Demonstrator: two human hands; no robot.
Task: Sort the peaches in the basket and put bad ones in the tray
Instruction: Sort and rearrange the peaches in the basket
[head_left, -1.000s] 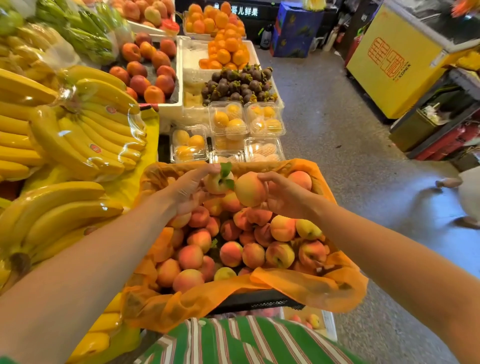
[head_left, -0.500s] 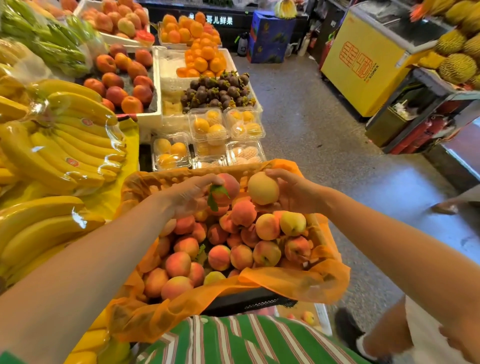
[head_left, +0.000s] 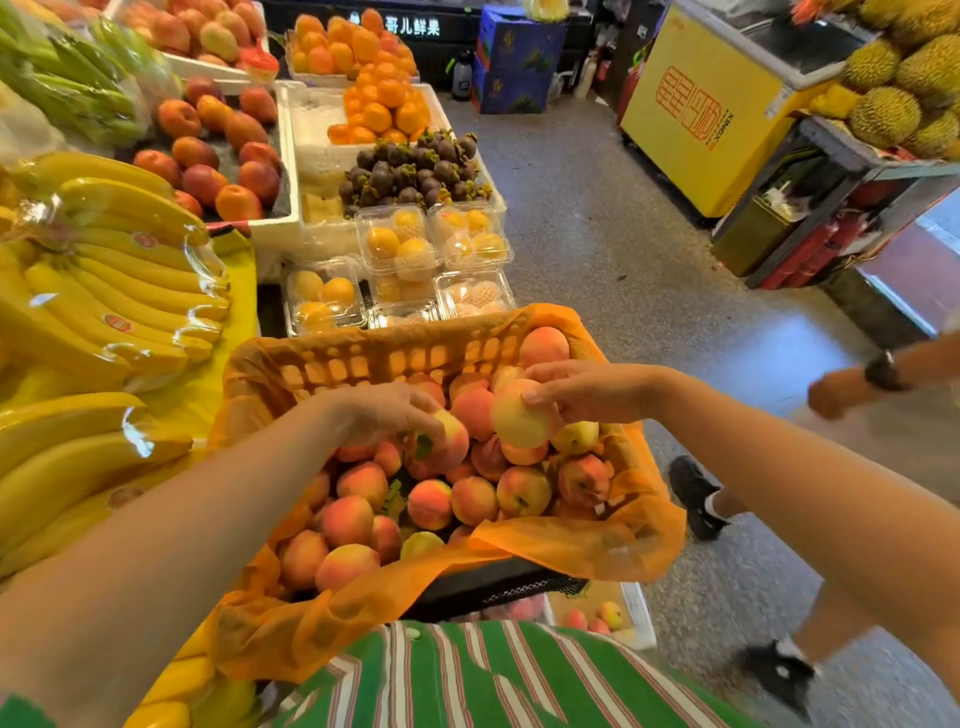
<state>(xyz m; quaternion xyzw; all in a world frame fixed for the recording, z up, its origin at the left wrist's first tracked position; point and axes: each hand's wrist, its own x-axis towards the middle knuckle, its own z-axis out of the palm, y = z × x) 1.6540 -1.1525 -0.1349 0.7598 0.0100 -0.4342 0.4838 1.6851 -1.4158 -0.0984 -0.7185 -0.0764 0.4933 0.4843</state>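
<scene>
A black basket lined with orange netting sits in front of me, heaped with several peaches. My left hand reaches down onto the pile and grips a red-yellow peach with a green leaf. My right hand holds a pale yellow peach just above the heap at the basket's right side. A white tray with a few peaches lies on the floor below the basket, mostly hidden by it.
Banana bunches lie to the left. Clear boxes of fruit, mangosteens and oranges stand behind the basket. A passer-by's legs and shoes cross the floor at right, beside a yellow freezer.
Both hands have lowered their peaches toward the pile. The left hand's peach now rests on the heap. The passer-by has stepped further into view at right.
</scene>
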